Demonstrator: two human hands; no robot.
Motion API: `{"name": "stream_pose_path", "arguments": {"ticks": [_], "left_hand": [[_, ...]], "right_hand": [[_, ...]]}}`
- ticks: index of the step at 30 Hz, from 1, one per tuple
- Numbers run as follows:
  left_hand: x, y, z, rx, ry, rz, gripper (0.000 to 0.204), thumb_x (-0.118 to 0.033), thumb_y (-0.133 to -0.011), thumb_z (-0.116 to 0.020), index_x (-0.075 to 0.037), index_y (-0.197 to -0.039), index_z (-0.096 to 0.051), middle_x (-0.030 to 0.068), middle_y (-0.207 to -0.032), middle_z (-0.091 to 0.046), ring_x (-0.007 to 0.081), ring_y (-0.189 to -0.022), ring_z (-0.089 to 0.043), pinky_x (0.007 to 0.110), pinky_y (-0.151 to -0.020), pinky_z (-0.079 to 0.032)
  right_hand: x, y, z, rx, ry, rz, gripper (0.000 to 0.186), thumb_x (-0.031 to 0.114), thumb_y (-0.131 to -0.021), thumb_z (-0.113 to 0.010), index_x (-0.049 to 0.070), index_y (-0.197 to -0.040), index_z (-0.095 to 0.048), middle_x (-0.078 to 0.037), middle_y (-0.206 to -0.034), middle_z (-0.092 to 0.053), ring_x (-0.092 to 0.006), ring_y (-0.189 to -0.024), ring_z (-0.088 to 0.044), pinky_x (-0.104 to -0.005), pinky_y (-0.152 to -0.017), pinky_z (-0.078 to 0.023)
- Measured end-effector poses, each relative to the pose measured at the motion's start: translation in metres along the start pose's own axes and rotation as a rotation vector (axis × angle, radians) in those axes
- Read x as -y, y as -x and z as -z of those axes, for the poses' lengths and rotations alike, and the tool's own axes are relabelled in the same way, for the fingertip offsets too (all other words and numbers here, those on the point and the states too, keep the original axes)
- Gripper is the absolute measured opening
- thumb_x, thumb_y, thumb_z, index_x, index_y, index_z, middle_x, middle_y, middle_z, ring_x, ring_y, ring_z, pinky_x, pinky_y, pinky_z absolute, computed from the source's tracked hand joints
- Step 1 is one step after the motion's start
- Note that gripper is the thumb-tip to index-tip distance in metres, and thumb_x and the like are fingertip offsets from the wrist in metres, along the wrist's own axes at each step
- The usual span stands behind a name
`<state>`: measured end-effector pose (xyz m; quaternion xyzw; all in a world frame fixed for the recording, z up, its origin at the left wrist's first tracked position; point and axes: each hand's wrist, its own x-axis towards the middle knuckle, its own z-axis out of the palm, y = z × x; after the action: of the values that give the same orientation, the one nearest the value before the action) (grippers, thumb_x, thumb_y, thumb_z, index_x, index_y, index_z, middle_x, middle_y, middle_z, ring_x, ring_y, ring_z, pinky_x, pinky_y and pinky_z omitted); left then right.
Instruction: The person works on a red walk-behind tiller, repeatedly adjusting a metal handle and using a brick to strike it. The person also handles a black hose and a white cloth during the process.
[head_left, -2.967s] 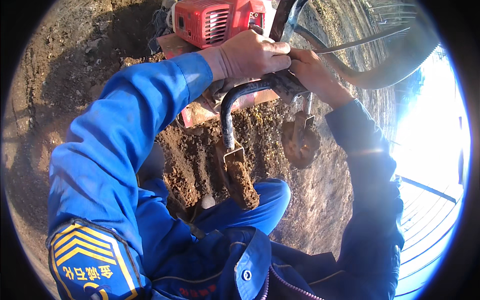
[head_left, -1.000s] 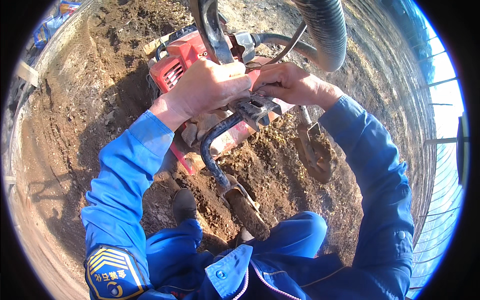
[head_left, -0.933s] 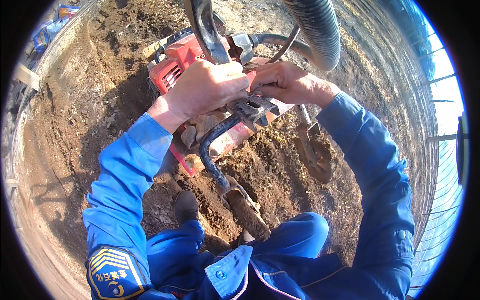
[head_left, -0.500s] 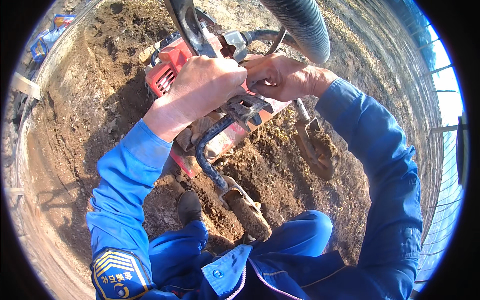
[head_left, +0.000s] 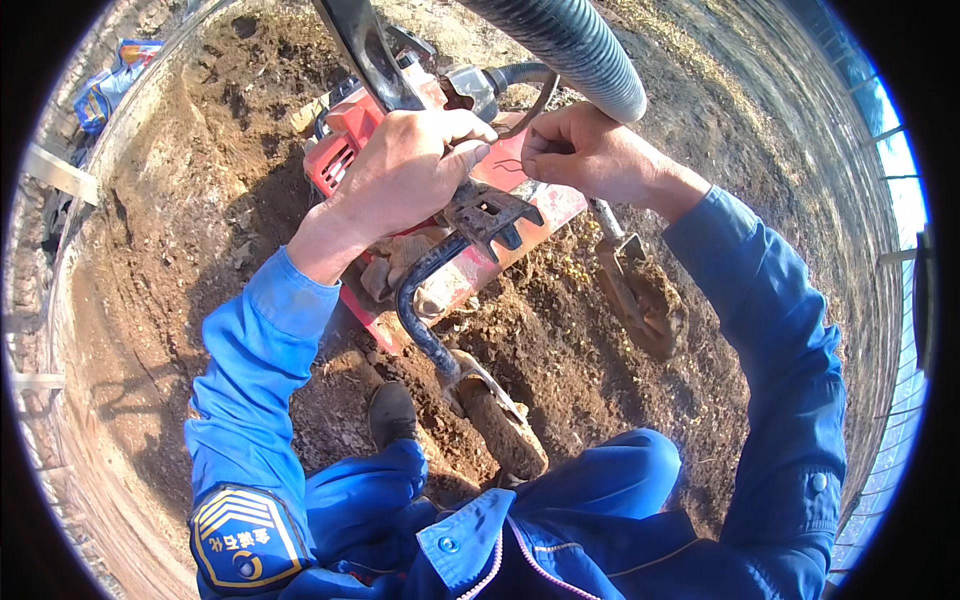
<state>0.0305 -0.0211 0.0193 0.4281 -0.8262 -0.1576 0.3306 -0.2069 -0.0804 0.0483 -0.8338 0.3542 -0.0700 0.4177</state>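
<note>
My left hand (head_left: pixel 405 175) is closed on a thin dark cable (head_left: pixel 530 112), just behind a black metal bracket (head_left: pixel 490 215). My right hand (head_left: pixel 590 160) is curled to its right, beside fine loose wires; what its fingers hold is unclear. Both are over a red engine machine (head_left: pixel 345 135) with a black upright arm (head_left: pixel 375 65) and a bent black bar (head_left: pixel 415 300). A ribbed grey hose (head_left: pixel 580 55) arches above my right hand.
Below the machine are soil-caked metal feet (head_left: pixel 495 425) (head_left: pixel 640 300) on loose dirt (head_left: pixel 180 330). My boot (head_left: pixel 390 415) and bent legs are near. Left are wooden stakes (head_left: pixel 60 170) and blue bags (head_left: pixel 105 90); a curved frame wall (head_left: pixel 895 270) lines the right.
My right hand has drawn away rightwards from my left hand, opening a gap where thin wires show. The hose and upright arm appear further up and left in the view.
</note>
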Motion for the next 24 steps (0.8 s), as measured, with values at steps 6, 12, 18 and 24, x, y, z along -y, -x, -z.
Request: {"name": "stream_pose_path", "arguments": {"ticks": [6,12,18,24], "left_hand": [[-0.025,0.002,0.005,0.084,0.268,0.135,0.025,-0.016,-0.097,-0.069,-0.002,-0.118,-0.071,0.0151,-0.09,-0.075,0.0277,-0.08,-0.075,0.035,-0.068,-0.055],[-0.02,0.058,0.026,-0.095,0.514,0.497,0.01,-0.005,-0.102,-0.051,-0.002,-0.11,-0.057,0.0088,-0.087,-0.071,0.0114,-0.071,-0.069,0.026,-0.064,-0.056],[-0.007,0.128,0.031,-0.22,1.16,0.938,0.017,-0.003,-0.093,-0.047,-0.006,-0.107,-0.055,0.0034,-0.083,-0.058,0.016,-0.07,-0.06,0.029,-0.06,-0.048],[-0.013,0.152,0.007,-0.216,1.14,1.0,0.022,-0.004,-0.088,-0.053,-0.006,-0.109,-0.057,-0.0014,-0.082,-0.049,0.0118,-0.069,-0.051,0.028,-0.059,-0.044]], "right_hand": [[0.017,0.024,-0.017,-0.187,-0.035,0.117,0.021,0.022,-0.092,-0.069,0.0,-0.094,-0.072,-0.004,-0.074,-0.067,-0.011,-0.066,-0.06,-0.0318,-0.061,-0.049],[0.007,0.074,-0.085,-0.798,-1.018,-0.159,0.023,0.018,-0.104,-0.061,0.001,-0.12,-0.063,-0.002,-0.094,-0.062,-0.0088,-0.082,-0.062,-0.0262,-0.068,-0.056],[-0.042,0.038,-0.164,-0.624,-1.696,-0.245,0.023,0.025,-0.108,-0.054,0.005,-0.121,-0.056,-0.008,-0.107,-0.065,-0.0181,-0.09,-0.066,-0.0326,-0.081,-0.058],[-0.057,0.005,-0.149,-0.53,-1.73,0.018,0.023,0.029,-0.105,-0.062,0.008,-0.114,-0.058,-0.006,-0.107,-0.07,-0.0164,-0.089,-0.068,-0.0374,-0.08,-0.06]]}}
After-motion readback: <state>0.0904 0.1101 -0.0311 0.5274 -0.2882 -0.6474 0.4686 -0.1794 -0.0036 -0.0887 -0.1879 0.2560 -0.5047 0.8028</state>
